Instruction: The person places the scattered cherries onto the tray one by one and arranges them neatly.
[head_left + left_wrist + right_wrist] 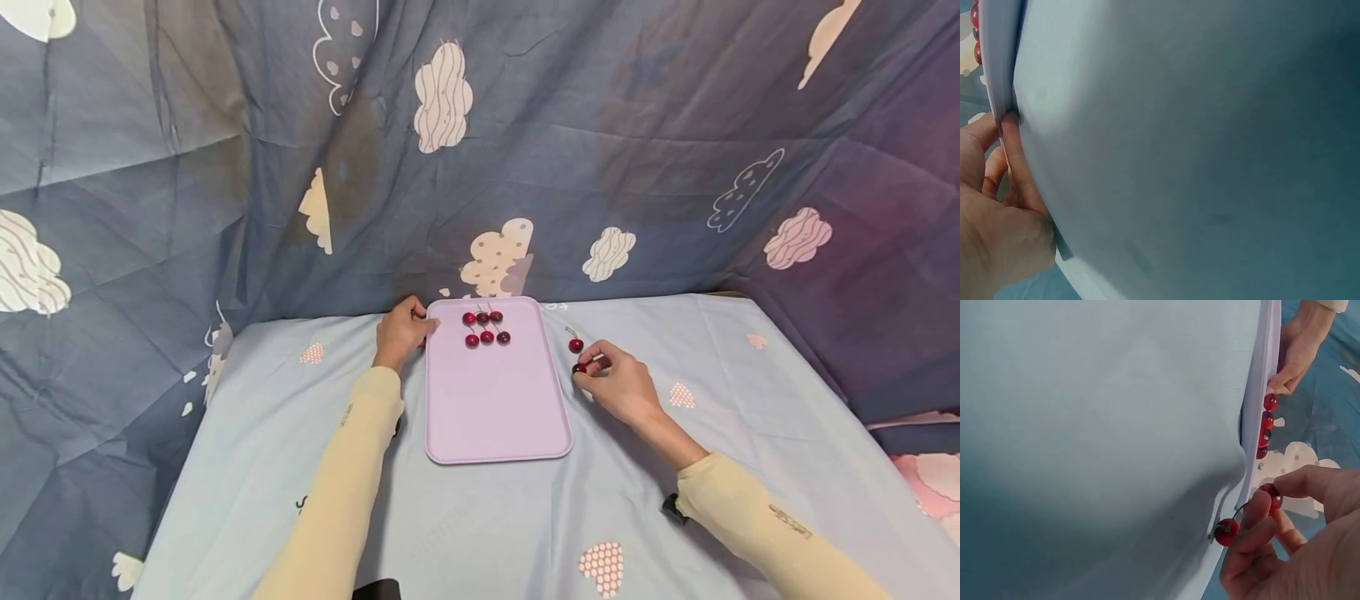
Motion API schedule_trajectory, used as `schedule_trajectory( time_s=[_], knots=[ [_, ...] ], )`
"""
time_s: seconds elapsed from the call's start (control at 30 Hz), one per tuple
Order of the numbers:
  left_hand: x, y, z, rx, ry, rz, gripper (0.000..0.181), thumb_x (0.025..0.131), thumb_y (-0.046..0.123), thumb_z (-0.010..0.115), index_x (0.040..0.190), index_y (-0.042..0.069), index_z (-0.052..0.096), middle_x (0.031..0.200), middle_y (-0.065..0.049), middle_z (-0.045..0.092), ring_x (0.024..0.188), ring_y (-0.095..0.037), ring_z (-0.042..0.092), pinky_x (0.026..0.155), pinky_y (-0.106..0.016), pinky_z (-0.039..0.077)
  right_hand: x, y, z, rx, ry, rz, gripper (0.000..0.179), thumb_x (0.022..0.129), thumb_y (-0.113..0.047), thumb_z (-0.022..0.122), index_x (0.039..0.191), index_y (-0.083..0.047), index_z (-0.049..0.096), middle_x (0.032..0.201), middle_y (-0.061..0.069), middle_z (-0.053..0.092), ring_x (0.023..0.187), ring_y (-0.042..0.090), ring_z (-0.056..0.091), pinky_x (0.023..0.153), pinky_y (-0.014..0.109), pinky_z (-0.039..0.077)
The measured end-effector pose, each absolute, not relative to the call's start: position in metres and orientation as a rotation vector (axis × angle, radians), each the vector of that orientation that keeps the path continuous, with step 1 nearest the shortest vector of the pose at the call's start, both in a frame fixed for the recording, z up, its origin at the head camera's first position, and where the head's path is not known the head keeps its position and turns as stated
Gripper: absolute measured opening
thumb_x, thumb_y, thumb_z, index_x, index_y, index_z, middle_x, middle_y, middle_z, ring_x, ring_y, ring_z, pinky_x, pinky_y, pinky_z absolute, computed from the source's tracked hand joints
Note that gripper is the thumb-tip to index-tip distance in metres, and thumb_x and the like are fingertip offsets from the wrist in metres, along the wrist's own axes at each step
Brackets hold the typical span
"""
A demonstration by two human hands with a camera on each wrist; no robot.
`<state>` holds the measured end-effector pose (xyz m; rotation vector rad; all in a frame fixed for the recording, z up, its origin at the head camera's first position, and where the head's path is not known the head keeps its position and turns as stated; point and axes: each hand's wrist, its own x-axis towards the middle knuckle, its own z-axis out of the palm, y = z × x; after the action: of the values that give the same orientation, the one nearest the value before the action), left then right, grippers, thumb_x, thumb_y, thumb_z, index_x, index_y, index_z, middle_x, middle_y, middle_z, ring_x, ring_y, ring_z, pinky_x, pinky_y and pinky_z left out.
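Note:
A lilac rectangular tray point(495, 408) lies on the cloth, carrying several dark red cherries point(487, 337) in two rows near its far end. My left hand point(401, 333) grips the tray's far left corner, thumb over the rim and fingers beneath it. To the right of the tray, my right hand point(618, 383) pinches a cherry point(1277, 501) between thumb and fingertips, low over the cloth. Another cherry point(576, 344) with its stem up sits just beyond those fingers. Fingers partly cover the pinched cherry in the right wrist view.
A pale blue cloth point(285, 400) with printed hearts covers the table. Dark cloud-patterned fabric point(562, 167) hangs behind and at both sides, meeting the table right behind the tray. Folds point(555, 508) run through the cloth in front of the tray.

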<state>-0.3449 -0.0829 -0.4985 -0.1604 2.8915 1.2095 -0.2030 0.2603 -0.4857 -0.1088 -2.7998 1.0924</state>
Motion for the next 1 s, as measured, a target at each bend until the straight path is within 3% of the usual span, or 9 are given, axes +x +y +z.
schedule_trajectory(
  time_s=[0.3, 0.57, 1.0],
  knots=[
    [-0.347, -0.086, -0.502, -0.158, 2.905, 1.196, 0.023, 0.097, 0.032, 0.075, 0.102, 0.015, 0.061, 0.092, -0.009, 0.072, 0.087, -0.026, 0.068, 0.091, -0.042, 0.045, -0.215, 0.227, -0.486, 0.208, -2.679, 1.191, 0.023, 0.086, -0.011, 0.081, 0.103, -0.018, 0.068, 0.095, 0.004, 0.074, 0.073, 0.02, 0.06, 0.065, 0.024, 0.046],
    [-0.346, -0.082, -0.5, -0.183, 2.877, 1.244, 0.023, 0.098, 0.032, 0.076, 0.103, 0.015, 0.06, 0.09, -0.008, 0.07, 0.085, -0.025, 0.066, 0.084, -0.038, 0.044, -0.226, 0.193, -0.484, 0.473, -2.708, 1.243, 0.027, 0.086, -0.011, 0.081, 0.105, -0.023, 0.068, 0.098, 0.0, 0.075, 0.064, 0.016, 0.062, 0.053, 0.027, 0.049],
    [-0.349, -0.084, -0.502, -0.155, 2.887, 1.26, 0.024, 0.097, 0.032, 0.077, 0.101, 0.016, 0.06, 0.086, -0.007, 0.069, 0.081, -0.023, 0.064, 0.081, -0.036, 0.043, -0.261, 0.16, -0.482, 0.862, -2.833, 0.784, 0.027, 0.086, -0.014, 0.083, 0.106, -0.027, 0.07, 0.098, -0.009, 0.071, 0.081, 0.014, 0.062, 0.077, 0.031, 0.05]
  ],
)
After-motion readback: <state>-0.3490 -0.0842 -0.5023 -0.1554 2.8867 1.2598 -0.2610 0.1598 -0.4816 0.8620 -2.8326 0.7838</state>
